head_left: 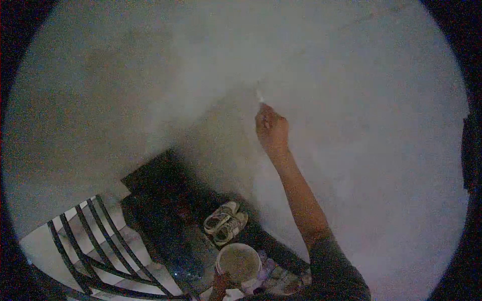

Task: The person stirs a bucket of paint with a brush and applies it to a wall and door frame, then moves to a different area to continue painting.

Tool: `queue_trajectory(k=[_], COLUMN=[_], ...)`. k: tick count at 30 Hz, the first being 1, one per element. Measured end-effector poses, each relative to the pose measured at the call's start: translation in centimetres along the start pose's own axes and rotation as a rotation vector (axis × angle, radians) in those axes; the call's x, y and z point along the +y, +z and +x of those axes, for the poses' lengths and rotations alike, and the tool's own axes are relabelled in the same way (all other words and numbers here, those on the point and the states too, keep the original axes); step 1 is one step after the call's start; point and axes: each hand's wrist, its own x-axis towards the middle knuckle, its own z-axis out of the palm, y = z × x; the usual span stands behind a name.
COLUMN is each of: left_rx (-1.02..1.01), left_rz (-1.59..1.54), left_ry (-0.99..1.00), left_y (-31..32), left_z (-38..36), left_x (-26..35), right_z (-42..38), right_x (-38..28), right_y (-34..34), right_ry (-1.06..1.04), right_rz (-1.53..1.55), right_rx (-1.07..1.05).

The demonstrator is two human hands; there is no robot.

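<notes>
A dim, grainy view looks down from a person's head, framed in a dark circle. Most of the frame is a pale, rough wall (pixel 150 75), lighter toward the right and shadowed at the upper left.

Just above the centre of the frame, the right hand (pixel 271 129) is raised against the wall, its bare forearm running down to a dark sleeve (pixel 334 271) at the lower right. The fingers are curled closed around a small, pale tool (pixel 260 95) whose tip pokes up above the knuckles and touches the wall. The tool is too small and blurred to say what kind it is.

At the bottom centre of the frame, the left hand (pixel 220 284) is at the lower rim of a round, pale bowl (pixel 239 262) filled with a greyish-tan paste. The hand seems to grip the bowl from underneath, but its fingers are too dark and hidden to tell how far they are closed.

Just above the bowl, a pair of light shoes (pixel 226 221) rests side by side on dark steps (pixel 160 200) that descend through the lower middle of the frame. At the lower left, a dark metal railing (pixel 85 236) with slanted bars crosses a pale, lit floor (pixel 42 246).
</notes>
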Motion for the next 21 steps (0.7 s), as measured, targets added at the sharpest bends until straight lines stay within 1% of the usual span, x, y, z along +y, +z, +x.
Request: queue_trajectory(k=[1, 2, 4, 5, 7, 8, 10, 11, 13, 14, 16, 17, 19, 20, 21], left_rx=[0.0, -0.004, -0.009, -0.009, -0.012, -0.013, -0.021, -0.028, -0.054, -0.07, -0.105, -0.099, -0.061, -0.047, -0.041], left_rz=[0.018, 0.028, 0.06, 0.079, 0.124, 0.153, 0.235, 0.292, 0.504, 0.692, 1.074, 0.915, 0.514, 0.389, 0.296], left_ry=[0.003, 0.003, 0.006, 0.012, 0.019, 0.023, 0.032, 0.043, 0.09, 0.142, 0.235, 0.21, 0.12, 0.107, 0.11], left_y=[0.4, 0.4, 0.6, 0.7, 0.9, 0.9, 1.1, 1.2, 1.4, 1.6, 2.5, 2.5, 2.7, 2.7, 2.8], left_z=[-0.1, -0.3, -0.3, -0.1, 0.2, 0.5, 0.9, 1.2, 1.7, 1.9, 2.9, 2.5, 2.3, 2.3, 2.2], left_x=[-0.3, -0.4, -1.0, -1.2, -1.4, -1.6, -2.1, -2.3, -2.9, -3.1, -3.8, -3.4, -2.6, -2.4, -2.2], right_z=[0.2, 0.8, 2.3, 2.5, 3.0, 2.9, 2.3, 2.1, 1.6, 1.3, 1.5, 2.1, 3.1, 2.9, 2.7], right_x=[0.6, 0.8, 0.8, 0.4, -0.4, -0.9, -2.0, -2.3, -2.7, -2.1, 0.5, 1.5, 3.1, 2.7, 2.5], right_y=[0.2, -0.2, -1.4, -1.9, -2.8, -3.0, -3.2, -3.1, -3.0, -2.2, 0.0, 0.2, -0.2, -0.8, -1.7], right_ry=[0.036, 0.038, 0.074, 0.074, -0.028, -0.029, -0.133, -0.134, 0.115, 0.116, -0.016, -0.014, -0.148, -0.144, -0.097], right_rz=[-0.038, -0.044, -0.168, -0.17, -0.234, -0.234, -0.089, -0.091, -0.099, -0.102, -0.098, -0.1, -0.22, -0.219, -0.194], right_rx=[-0.159, -0.162, -0.235, -0.235, -0.035, -0.036, 0.139, 0.137, -0.281, -0.282, -0.263, -0.265, -0.245, -0.245, -0.192])
